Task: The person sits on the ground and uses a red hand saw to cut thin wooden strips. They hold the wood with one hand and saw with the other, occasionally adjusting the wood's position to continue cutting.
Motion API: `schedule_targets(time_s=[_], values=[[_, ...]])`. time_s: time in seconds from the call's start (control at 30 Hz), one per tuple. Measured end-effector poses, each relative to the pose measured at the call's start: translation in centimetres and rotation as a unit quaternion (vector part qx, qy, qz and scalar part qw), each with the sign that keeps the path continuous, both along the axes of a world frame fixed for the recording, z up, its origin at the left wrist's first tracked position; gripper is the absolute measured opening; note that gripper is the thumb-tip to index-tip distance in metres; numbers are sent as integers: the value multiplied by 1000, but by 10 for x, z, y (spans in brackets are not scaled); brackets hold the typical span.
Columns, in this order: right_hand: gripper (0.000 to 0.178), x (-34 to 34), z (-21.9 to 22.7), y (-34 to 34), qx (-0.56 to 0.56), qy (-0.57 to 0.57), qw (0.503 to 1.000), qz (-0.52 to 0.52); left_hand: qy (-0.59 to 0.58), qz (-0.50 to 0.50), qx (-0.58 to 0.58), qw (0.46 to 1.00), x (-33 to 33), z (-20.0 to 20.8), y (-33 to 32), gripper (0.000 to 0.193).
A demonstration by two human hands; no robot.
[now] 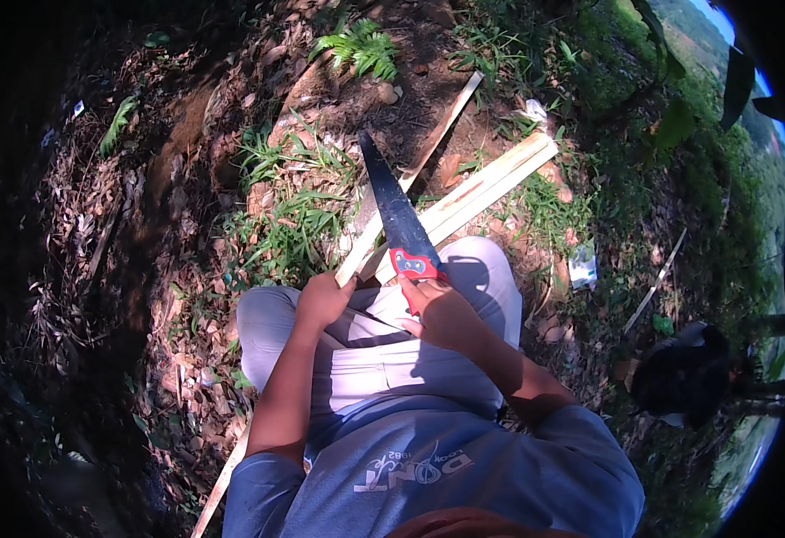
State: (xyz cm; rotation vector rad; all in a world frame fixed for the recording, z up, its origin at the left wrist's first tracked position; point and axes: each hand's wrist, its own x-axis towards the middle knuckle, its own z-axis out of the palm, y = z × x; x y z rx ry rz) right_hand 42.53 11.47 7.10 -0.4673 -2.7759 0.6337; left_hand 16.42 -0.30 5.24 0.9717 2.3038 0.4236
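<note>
My right hand is closed round the red handle of a handsaw. Its dark blade points away from me, slanting up to the left, and crosses over a thin wooden strip. Around the near part of that strip my left hand is closed, above my left knee. A wider pale wooden plank rests beside the strip, its near end close to the saw handle between my knees. Whether the blade's teeth touch the wood I cannot tell.
Leaf litter, grass and a fern cover the sunlit ground ahead. A pale packet and a thin stick lie to the right, near a dark object. Another pale wood length shows by my left sleeve.
</note>
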Motion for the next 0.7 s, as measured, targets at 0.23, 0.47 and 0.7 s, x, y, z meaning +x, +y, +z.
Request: schedule_targets(time_s=[0.23, 0.47, 0.7], values=[[31, -57, 12, 87, -58, 64, 992, -93, 16, 9, -51, 999, 2, 4, 0, 55], [50, -120, -56, 234, -23, 174, 968, -181, 22, -8, -52, 998, 1, 10, 7, 54], [36, -146, -81, 220, 26, 219, 962, -162, 45, 5, -65, 997, 2, 7, 7, 54]])
